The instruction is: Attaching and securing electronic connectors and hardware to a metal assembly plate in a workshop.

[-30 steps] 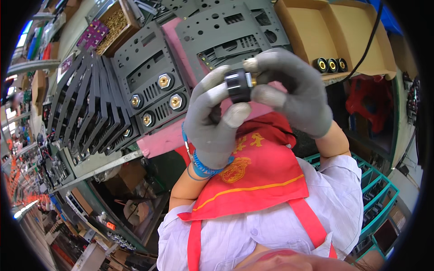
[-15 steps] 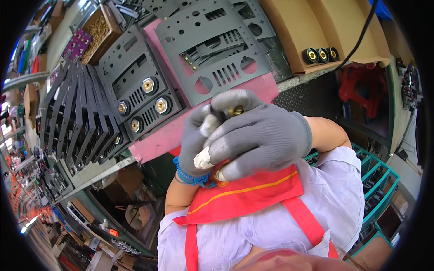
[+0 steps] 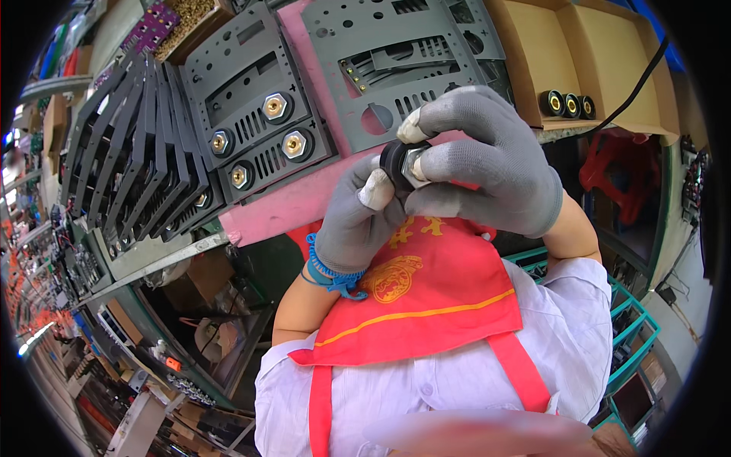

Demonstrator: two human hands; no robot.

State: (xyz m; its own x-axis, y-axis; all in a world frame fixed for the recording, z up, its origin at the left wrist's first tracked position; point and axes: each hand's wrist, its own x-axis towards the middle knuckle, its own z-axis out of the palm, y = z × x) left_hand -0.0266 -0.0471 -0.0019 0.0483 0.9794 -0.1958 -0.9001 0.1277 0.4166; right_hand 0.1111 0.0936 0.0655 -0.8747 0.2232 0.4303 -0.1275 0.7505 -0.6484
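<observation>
Both my hands wear grey knitted gloves with whitish coverings on some fingertips. Between them, above my red apron (image 3: 426, 305), is a round black connector (image 3: 393, 160) with a silver hex nut (image 3: 413, 164) on its right side. My left hand (image 3: 352, 217) pinches the black body from below left. My right hand (image 3: 487, 164) closes thumb and fingers around the nut side. Just beyond my hands lies a flat dark grey metal panel (image 3: 327, 68) with slots and round holes. Left of it, a grey panel (image 3: 217, 57) carries several fitted black connectors with hex nuts (image 3: 297, 145).
Several grey panels (image 3: 137, 152) stand upright in a row at left. Pink sheeting (image 3: 282, 209) covers the bench edge. Three round connectors (image 3: 571, 105) sit in a cardboard box (image 3: 533, 57) at far right, beside a black cable (image 3: 632, 95). Brass parts (image 3: 186, 23) fill a box at far left.
My hands have moved apart slightly, my right hand up and to the right. The connector and its nut now show plainly between my fingers. The bench scene has shifted up in view.
</observation>
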